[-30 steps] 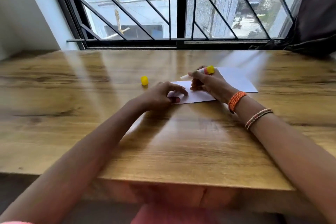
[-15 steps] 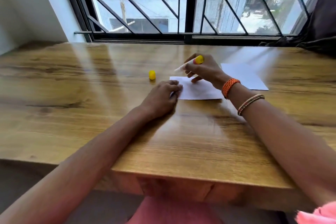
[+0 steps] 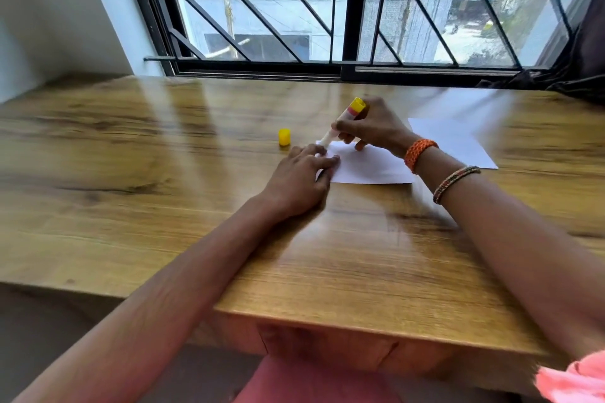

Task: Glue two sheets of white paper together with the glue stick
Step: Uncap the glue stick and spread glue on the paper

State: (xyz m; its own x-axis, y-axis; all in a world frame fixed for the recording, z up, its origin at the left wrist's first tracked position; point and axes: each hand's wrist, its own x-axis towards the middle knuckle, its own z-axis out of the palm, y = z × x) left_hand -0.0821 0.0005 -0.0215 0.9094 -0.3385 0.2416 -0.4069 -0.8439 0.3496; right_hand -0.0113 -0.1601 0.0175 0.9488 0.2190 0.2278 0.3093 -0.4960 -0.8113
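A white sheet of paper (image 3: 366, 167) lies on the wooden table (image 3: 163, 173) in front of me. My left hand (image 3: 299, 180) presses on its left edge with flat fingers. My right hand (image 3: 370, 126) grips the glue stick (image 3: 342, 121), white with a yellow end, tilted with its tip down on the sheet's far left corner. A second white sheet (image 3: 455, 141) lies to the right, partly behind my right wrist. The yellow cap (image 3: 284, 136) stands on the table left of the sheet.
A barred window (image 3: 327, 3) runs along the table's far edge. Dark cloth (image 3: 582, 52) hangs at the far right. The table's front edge (image 3: 360, 321) is close to my body.
My right hand has tipped the glue stick more upright and set its tip on the sheet's far left corner. My left hand stays on the paper's left edge. The camera moved.
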